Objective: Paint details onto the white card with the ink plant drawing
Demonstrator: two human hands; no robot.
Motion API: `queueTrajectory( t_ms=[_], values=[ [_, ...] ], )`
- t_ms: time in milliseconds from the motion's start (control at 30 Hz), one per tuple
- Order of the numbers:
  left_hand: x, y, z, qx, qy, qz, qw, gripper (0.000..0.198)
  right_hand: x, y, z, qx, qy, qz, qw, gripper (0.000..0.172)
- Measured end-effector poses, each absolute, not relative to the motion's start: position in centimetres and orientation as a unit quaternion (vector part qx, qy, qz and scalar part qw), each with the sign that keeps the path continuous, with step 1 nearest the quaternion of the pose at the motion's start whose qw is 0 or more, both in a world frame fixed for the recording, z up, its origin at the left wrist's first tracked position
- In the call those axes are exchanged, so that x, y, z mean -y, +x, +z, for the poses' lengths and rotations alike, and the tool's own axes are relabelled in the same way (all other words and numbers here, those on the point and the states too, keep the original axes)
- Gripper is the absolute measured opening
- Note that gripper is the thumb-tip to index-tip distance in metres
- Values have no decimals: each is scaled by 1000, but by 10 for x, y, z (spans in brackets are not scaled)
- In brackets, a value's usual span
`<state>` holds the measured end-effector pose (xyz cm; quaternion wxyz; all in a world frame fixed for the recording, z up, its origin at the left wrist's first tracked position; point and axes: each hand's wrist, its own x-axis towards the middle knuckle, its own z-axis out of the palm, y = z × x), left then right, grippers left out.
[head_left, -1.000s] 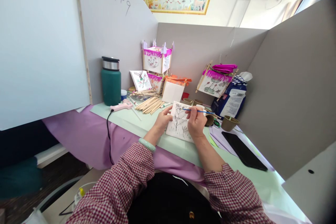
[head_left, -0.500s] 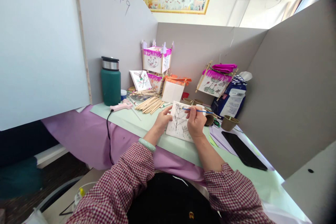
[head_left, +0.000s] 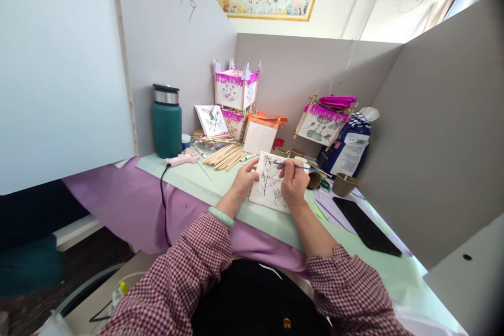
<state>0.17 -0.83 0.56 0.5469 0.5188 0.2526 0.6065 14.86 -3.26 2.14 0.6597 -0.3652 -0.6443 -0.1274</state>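
Observation:
A white square panel (head_left: 266, 191) with dark branch and flower drawings is tilted above the green table cover. My left hand (head_left: 244, 178) grips its left edge, thumb on the front. In my right hand (head_left: 294, 182) is a thin blue brush (head_left: 303, 166), pinched between the fingers, its tip at the upper part of the drawing. The lower part of that hand covers the panel's right edge.
Wooden sticks (head_left: 225, 156), a pink glue gun (head_left: 183, 159) and a green bottle (head_left: 167, 123) are on the left. Decorated lanterns (head_left: 232, 92) stand behind. A black phone (head_left: 366, 226) and a brown cup (head_left: 345, 185) lie to the right.

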Motion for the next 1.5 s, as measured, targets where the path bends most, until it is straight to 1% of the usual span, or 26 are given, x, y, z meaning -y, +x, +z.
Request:
queueTrajectory(
  t_ms=[567,1100,1500],
  values=[
    [8,2,5,-253,517,607,549,76,30,150,19,651,-362,-127,655,32],
    [8,2,4,-256,520,603,548,77,30,151,18,650,-365,-130,654,35],
    [8,1,5,-253,521,605,547,76,32,150,20,651,-360,-133,655,32]
  ],
)
